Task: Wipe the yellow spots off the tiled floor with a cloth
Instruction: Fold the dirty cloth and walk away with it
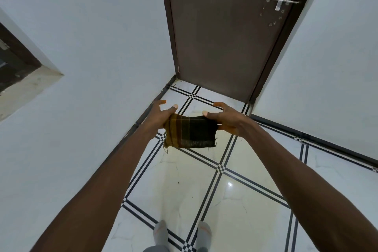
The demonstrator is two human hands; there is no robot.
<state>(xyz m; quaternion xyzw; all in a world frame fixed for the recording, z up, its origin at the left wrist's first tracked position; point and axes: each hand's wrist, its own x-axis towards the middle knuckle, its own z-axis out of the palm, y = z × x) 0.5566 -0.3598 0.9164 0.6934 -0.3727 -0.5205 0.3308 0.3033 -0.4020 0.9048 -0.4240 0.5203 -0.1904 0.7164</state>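
Cloth [191, 133] held in the air above the tiled floor [184, 186], stretched between left hand [158, 117] and right hand [229, 119], each grip pinched on an upper corner. Likely light, soft, limp, frayed at the edges; best bunched into a pad before wiping.

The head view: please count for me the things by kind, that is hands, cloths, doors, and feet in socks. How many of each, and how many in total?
Hands: 2, the left hand and the right hand, each holding one end of the cloth
Cloths: 1, the dark checked cloth
Doors: 1, the brown door, closed
Feet in socks: 2, and
Total: 6
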